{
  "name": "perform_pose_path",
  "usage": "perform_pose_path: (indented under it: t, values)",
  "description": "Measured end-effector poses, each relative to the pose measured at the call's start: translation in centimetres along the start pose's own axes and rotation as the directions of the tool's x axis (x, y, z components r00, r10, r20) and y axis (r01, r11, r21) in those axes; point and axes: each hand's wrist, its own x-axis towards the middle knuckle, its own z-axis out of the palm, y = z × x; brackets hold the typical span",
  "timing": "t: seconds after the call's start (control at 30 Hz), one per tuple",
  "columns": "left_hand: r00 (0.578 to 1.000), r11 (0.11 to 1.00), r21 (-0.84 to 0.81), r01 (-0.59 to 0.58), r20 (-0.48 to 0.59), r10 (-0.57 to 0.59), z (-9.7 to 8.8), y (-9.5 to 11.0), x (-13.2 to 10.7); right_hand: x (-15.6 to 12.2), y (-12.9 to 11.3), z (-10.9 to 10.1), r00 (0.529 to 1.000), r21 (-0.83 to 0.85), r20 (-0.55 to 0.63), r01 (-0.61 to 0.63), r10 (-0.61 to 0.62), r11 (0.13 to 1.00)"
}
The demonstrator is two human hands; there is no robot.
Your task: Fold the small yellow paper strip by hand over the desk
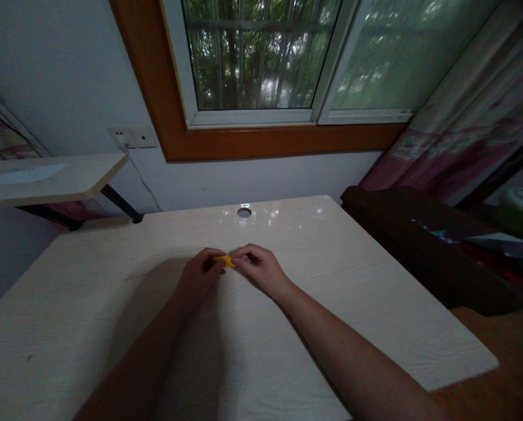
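Together, the left hand (201, 270) and right hand (259, 268) pinch a small yellow piece (225, 261) between closed fingertips. Both rest on the pale wooden desk (375, 304).

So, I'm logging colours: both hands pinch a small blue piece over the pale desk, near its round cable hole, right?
No: the small piece is yellow, not blue. The head view shows the left hand and right hand pinching it over the pale desk, near its round cable hole.
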Motion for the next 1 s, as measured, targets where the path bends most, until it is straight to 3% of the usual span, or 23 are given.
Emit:
perform_pose_path:
  t: [0.17,0.67,1.0]
  values:
    - [0.999,0.999,-0.043,0.024,-0.032,-0.026,0.07,-0.11,0.00,0.08,-0.20,-0.13,0.998,-0.088,-0.009,0.065,-0.066,0.994]
    - [1.000,0.981,-0.190,0.022,0.006,-0.021,0.15,0.12,-0.20,0.03,0.17,-0.11,0.996,-0.110,-0.006,0.088,-0.089,0.990]
    - [1.000,0.983,-0.184,0.006,-0.017,-0.009,0.23,0.07,-0.16,0.11,-0.19,-0.34,0.977,-0.182,0.052,0.214,-0.208,0.960]
